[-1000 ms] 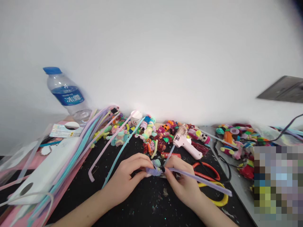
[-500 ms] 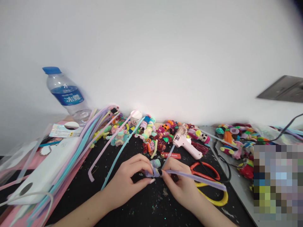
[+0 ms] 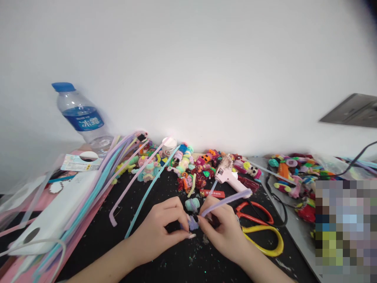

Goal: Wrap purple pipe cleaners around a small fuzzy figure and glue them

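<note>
My left hand (image 3: 169,222) pinches a small coil of purple pipe cleaner (image 3: 193,223) between thumb and fingertips. From that coil a loose purple length (image 3: 226,201) runs up to the right, and my right hand (image 3: 219,222) grips it near its base with thumb and forefinger. The two hands almost meet over the black mat (image 3: 176,261). Just behind the fingertips lies a wound teal and lavender roll (image 3: 192,204), resting by itself. Part of the purple coil is hidden by my fingers.
A pink glue gun (image 3: 231,179) lies behind my right hand, and scissors with a red and a yellow handle (image 3: 279,245) lie to its right. Finished pipe-cleaner figures (image 3: 147,169) line the wall. Loose pipe cleaners (image 3: 100,188) and a water bottle (image 3: 84,118) are on the left.
The free end of the purple pipe cleaner has swung from pointing right and slightly down to pointing up and right. The teal and lavender roll shows more fully behind my fingers.
</note>
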A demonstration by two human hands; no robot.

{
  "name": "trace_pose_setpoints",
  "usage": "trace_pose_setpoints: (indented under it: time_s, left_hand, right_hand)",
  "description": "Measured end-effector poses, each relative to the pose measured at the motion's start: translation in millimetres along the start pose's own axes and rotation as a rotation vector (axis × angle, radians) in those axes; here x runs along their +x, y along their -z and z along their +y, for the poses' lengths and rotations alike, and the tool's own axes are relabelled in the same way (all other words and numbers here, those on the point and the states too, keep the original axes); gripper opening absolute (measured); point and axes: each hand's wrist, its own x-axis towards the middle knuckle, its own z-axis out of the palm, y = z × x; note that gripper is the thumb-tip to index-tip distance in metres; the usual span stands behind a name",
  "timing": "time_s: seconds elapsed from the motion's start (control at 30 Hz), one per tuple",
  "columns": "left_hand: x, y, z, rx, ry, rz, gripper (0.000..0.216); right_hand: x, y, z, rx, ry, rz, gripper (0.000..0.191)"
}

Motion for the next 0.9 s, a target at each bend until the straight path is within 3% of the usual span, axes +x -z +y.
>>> trace_pose_setpoints:
  time_s: [0.47,0.7,0.9]
  left_hand:
    - [-2.4,-3.2,1.6,-0.023,0.007,-0.07,0.009]
    - [-3.1,-0.8,7.6,-0.019,0.026,-0.079,0.005]
    - [-2.2,-1.0,9.9,-0.053,0.107,0.004,0.007]
  right_hand:
    - [1.0,-0.7,-1.4,0.065,-0.11,-0.109,0.03]
    - [2.6,2.0,-2.3,0.122,-0.188,-0.11,0.023]
    - [2.3,-0.8,1.8,0.252,-0.254,-0.076,0.015]
